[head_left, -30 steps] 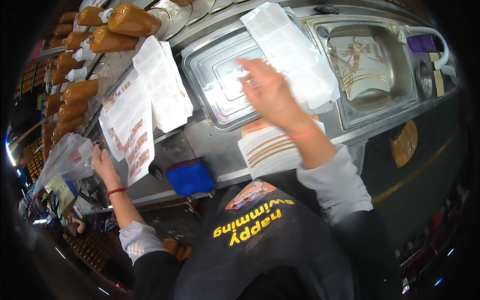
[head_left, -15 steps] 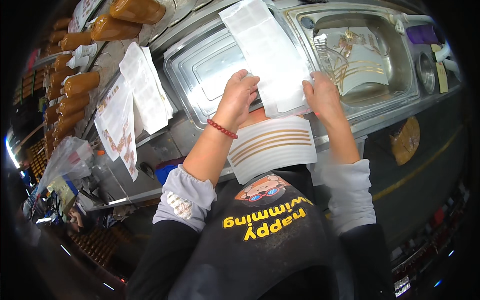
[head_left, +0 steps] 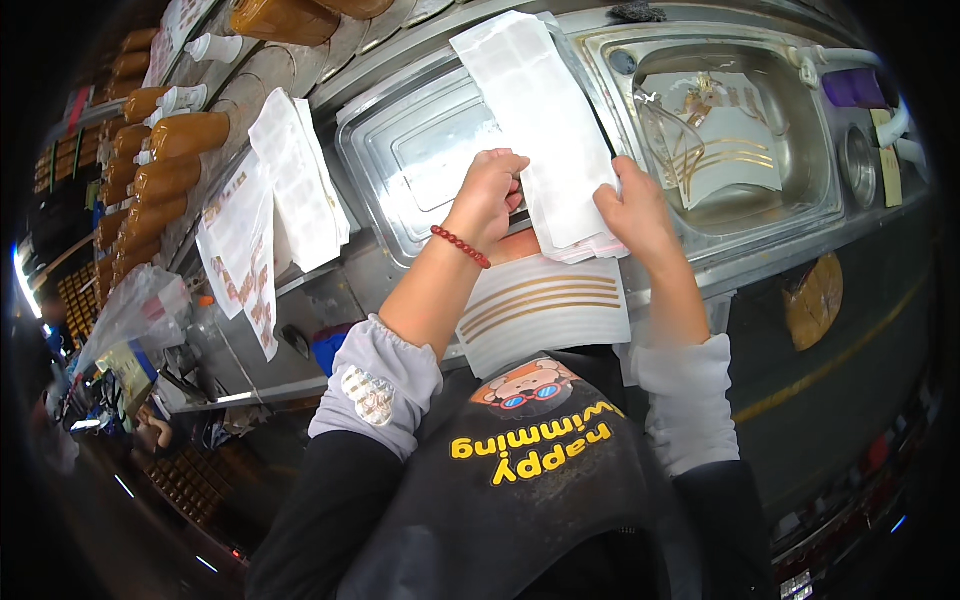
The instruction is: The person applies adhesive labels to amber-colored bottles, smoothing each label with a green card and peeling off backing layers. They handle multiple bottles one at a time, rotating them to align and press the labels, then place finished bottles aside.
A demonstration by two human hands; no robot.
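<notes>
A stack of long white paper sheets [head_left: 550,120] lies slanted across the right part of a shallow metal tray [head_left: 375,150]. My left hand [head_left: 487,195], with a red bead bracelet at the wrist, is closed, its thumb and forefinger pinching the stack's left edge. On the opposite edge, my right hand [head_left: 638,215] grips the lower right part with its thumb on top. Pinkish layers show under the near end of the stack. Between my forearms, against the apron, lies a curved white sheet [head_left: 545,342] with several gold stripes.
To the right, a metal sink [head_left: 818,190] holds another gold-striped sheet [head_left: 735,145] and printed pieces. Beside it are a metal bowl [head_left: 858,155] and purple container [head_left: 855,88]. Brown glossy vessels [head_left: 165,180] line the left, near white sheets [head_left: 295,180] and a plastic bag [head_left: 150,310].
My right hand has shifted inward onto the stack's right edge, its fingers more curled. My left fingers have closed tighter. The whole view has shifted slightly.
</notes>
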